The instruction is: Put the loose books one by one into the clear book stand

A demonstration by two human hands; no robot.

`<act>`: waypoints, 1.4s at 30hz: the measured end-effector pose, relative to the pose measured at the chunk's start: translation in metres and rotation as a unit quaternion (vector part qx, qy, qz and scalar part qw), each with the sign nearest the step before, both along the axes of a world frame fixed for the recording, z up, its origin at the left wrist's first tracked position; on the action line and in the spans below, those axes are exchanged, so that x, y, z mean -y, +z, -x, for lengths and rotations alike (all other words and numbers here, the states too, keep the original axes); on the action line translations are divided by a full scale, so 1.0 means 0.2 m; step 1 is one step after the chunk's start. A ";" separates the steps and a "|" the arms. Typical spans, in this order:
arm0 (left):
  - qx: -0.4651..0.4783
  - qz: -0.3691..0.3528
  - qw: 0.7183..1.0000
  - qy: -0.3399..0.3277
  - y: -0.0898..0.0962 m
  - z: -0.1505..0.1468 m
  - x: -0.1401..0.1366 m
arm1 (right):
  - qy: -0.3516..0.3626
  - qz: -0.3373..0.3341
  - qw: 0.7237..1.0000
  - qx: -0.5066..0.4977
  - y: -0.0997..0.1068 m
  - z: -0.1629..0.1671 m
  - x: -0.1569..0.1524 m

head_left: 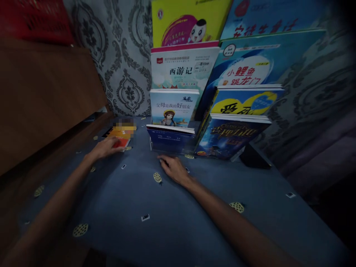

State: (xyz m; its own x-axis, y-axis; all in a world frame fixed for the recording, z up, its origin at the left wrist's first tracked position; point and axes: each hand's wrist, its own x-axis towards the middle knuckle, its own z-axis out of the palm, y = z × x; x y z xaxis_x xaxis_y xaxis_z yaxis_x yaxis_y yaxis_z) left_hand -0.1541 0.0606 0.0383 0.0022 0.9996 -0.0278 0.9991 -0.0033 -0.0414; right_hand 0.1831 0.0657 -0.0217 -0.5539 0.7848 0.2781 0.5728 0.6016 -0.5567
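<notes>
At the back left of the cloth, a small orange book [124,134] lies flat; part of its cover is blurred out. My left hand [105,147] is closed on its near left corner, the thumb along the near edge and the fingers at the cover. My right hand [174,169] rests low over the cloth in the middle, fingers apart and a little bent, holding nothing. Just behind it stands a dark blue book [172,141], the lowest in the left column of a tiered display. The hand does not touch that book.
Behind the dark blue book rise several books, among them a light blue one [174,107] and a white one [183,66]. The right column includes another dark blue book [230,137]. A brown wooden panel [47,96] borders the left. A black object [254,157] lies at right on the patterned cloth [119,207].
</notes>
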 end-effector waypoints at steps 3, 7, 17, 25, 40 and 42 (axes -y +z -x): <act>0.034 -0.032 0.989 0.142 -0.03 0.09 -0.06 | -0.001 0.002 1.000 0.001 0.00 0.00 0.00; 0.141 -0.027 0.963 0.229 -0.07 0.19 -0.15 | 0.000 0.007 1.000 0.005 0.00 0.00 -0.01; 0.378 -0.035 0.882 0.280 -0.09 0.17 -0.13 | 0.004 -0.005 1.000 -0.001 -0.02 0.00 -0.01; 0.530 -0.030 0.807 0.258 -0.12 -0.02 0.16 | 0.004 -0.019 1.000 0.007 -0.02 0.01 -0.01; 0.707 -0.024 0.664 0.243 -0.12 -0.44 0.72 | 0.126 -0.021 0.992 -0.008 0.00 0.11 0.27; 0.711 -0.057 0.660 0.236 -0.08 -0.51 0.75 | 0.120 0.008 0.993 -0.004 0.01 0.13 0.32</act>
State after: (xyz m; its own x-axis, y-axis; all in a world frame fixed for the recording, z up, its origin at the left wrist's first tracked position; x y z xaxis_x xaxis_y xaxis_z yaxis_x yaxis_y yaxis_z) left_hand -0.0524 -0.0897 0.0229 -0.3682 0.8932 -0.2579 -0.0838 0.2444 0.9660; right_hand 0.1563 0.0012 -0.0204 -0.7234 0.6345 0.2721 0.4088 0.7113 -0.5718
